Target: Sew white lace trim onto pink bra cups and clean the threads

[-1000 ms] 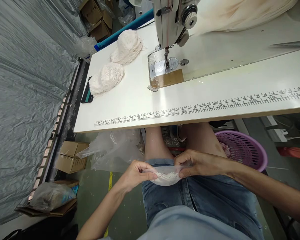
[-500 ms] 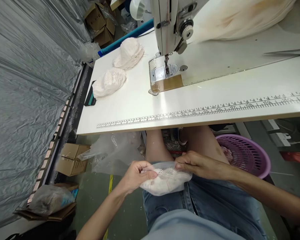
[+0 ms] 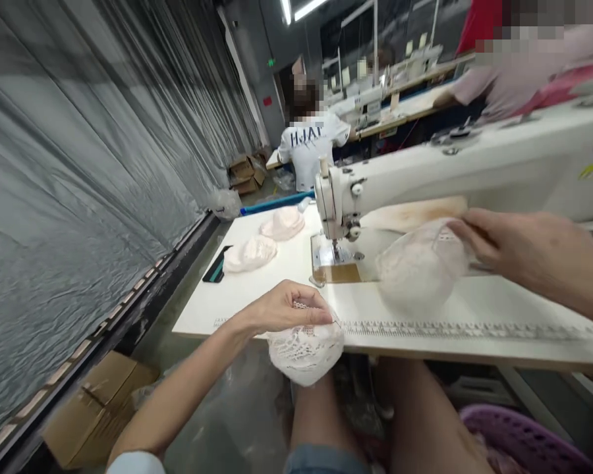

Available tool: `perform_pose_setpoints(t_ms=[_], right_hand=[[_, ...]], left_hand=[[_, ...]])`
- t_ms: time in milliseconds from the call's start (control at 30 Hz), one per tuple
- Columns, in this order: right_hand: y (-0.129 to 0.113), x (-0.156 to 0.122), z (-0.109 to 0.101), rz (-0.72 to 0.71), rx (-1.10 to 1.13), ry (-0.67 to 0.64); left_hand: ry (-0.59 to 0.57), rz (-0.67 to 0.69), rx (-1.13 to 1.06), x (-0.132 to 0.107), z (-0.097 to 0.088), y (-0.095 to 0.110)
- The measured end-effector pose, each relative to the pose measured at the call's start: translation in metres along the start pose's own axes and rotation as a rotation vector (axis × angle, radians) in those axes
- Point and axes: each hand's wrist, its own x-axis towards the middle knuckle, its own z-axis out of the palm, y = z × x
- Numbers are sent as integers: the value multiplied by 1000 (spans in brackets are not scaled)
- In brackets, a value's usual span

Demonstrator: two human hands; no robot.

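My left hand (image 3: pixel 287 308) is closed, pinching the upper edge of a white lace cup piece (image 3: pixel 306 355) between thumb and fingers. The lace hangs at the front edge of the table. Over the tabletop to the right, my right hand (image 3: pixel 524 247) grips a sheer white fabric piece (image 3: pixel 420 270), somewhat blurred, by its upper right edge. Between the hands and farther back stands the sewing machine (image 3: pixel 333 204), its needle area bare of cloth. Two piles of pale lace cups, a nearer pile (image 3: pixel 251 255) and a farther pile (image 3: pixel 282 224), lie left of the machine.
A printed ruler (image 3: pixel 405 330) runs along the front of the white table (image 3: pixel 202 309). Cream cloth (image 3: pixel 405 214) lies behind the needle. A purple basket (image 3: pixel 524 434) and a cardboard box (image 3: pixel 99 408) stand below. Co-workers sit beyond, one in a white shirt (image 3: pixel 309 145).
My hands have risen from the lap and parted. The white pieces held together there are now apart, one in each hand. The view has tilted up, showing the room beyond.
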Motion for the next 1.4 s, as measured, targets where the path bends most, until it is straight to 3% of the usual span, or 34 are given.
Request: perform_pose_setpoints(t_ms=[67, 100, 167, 233, 300, 333, 400, 467, 533, 633, 733, 833, 933, 1067, 1167, 1267, 1333, 1400], right_hand=[[-5, 3, 0, -135, -76, 49], [-13, 1, 2, -252, 30, 19], [-38, -2, 10, -442, 415, -256], [-60, 0, 18, -470, 702, -613], [-71, 7, 23, -411, 830, -752], [-72, 10, 24, -369, 822, -722], [-68, 12, 24, -325, 683, -533], [-61, 5, 23, -389, 481, -329], [-57, -11, 23, -523, 327, -273], [-57, -37, 26, -641, 288, -459], [-61, -48, 29, -522, 447, -648], [-71, -42, 41, -402, 515, -594], [-84, -37, 58, -468, 354, -540], [-90, -41, 66, -460, 247, -601], [-89, -40, 60, -380, 427, -677], [-91, -34, 58, -308, 748, -758], [-93, -28, 62, -303, 933, -859], [-90, -21, 69, -350, 941, -923]], left_hand=[[-144, 48, 46, 13, -11, 15], [-217, 60, 60, 18, -16, 22], [-307, 71, 73, 27, -24, 33], [-312, 86, 70, 34, -33, 42], [-264, 108, 93, 37, -43, 48], [-225, 123, 130, 37, -47, 48], [-128, 159, 247, 37, -52, 39], [-54, 209, 395, 36, -49, 18], [-21, 272, 564, 34, -36, -14], [17, 464, 821, 29, -5, -62], [141, 669, 980, 20, 21, -89], [243, 757, 1045, 16, 36, -93], [270, 780, 1076, 17, 43, -94], [350, 782, 1028, 19, 48, -99], [395, 799, 990, 22, 50, -105], [437, 823, 952, 27, 51, -112], [437, 832, 937, 29, 51, -116], [414, 831, 931, 31, 51, -118]])
